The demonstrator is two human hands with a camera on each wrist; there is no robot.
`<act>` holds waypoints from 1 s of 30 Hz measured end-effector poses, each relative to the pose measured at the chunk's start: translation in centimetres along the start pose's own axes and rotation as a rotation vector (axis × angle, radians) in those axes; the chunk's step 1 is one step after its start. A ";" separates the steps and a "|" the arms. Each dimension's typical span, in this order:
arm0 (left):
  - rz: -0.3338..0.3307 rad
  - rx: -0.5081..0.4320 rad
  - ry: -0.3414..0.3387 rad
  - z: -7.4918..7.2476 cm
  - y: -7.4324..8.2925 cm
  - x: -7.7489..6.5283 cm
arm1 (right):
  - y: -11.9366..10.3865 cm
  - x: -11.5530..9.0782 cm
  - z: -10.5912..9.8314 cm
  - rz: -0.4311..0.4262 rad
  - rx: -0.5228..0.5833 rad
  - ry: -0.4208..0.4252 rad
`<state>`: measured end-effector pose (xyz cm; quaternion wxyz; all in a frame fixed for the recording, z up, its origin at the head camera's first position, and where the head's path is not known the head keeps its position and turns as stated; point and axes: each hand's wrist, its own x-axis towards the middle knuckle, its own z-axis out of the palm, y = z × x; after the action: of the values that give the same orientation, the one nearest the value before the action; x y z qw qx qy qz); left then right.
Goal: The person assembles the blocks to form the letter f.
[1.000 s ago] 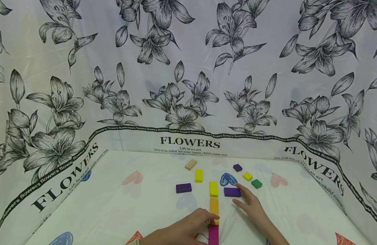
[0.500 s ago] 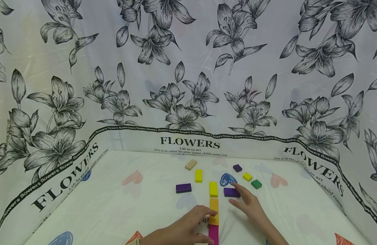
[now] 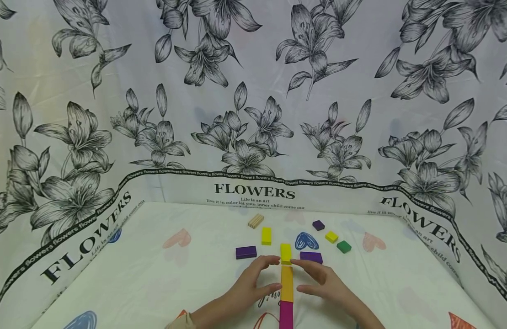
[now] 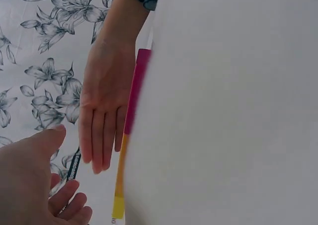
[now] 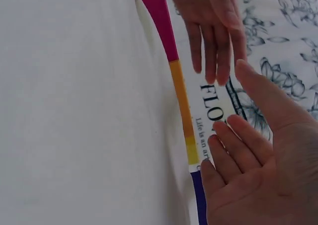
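A magenta block (image 3: 286, 315), an orange block (image 3: 287, 283) and a yellow block (image 3: 285, 254) lie end to end in a line away from me. A thin gap parts the yellow one from the orange one. On the line's left is my left hand (image 3: 253, 279), thumb by the orange block, fingertips by the yellow block's near end. My right hand (image 3: 324, 278) mirrors it on the right, index fingertip at the yellow block's near corner; contact cannot be told. Both wrist views show the left hand (image 4: 30, 180) and right hand (image 5: 263, 170) with extended fingers, holding nothing.
Purple blocks lie left (image 3: 246, 252) and right (image 3: 311, 257) of the line. Behind are another yellow block (image 3: 266, 236) and a striped wooden block (image 3: 256, 221). Back right sit small purple (image 3: 318, 225), yellow (image 3: 331, 236) and green (image 3: 344, 246) blocks. A flower-printed curtain (image 3: 253, 137) encloses the table.
My left hand has moved forward from the magenta and orange blocks to beside the yellow block. My right hand has shifted left from the right purple block towards the line.
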<state>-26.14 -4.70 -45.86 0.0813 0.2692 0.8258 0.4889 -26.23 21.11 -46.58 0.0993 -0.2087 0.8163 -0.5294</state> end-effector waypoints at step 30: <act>0.012 -0.004 0.111 0.0 -2.7 8.0 | -0.1 -0.3 1.0 0.016 0.015 -0.171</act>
<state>-33.82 -1.53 -47.12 0.0329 0.2465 0.8264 0.5051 -25.60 20.39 -46.96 0.1744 -0.2461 0.8025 -0.5148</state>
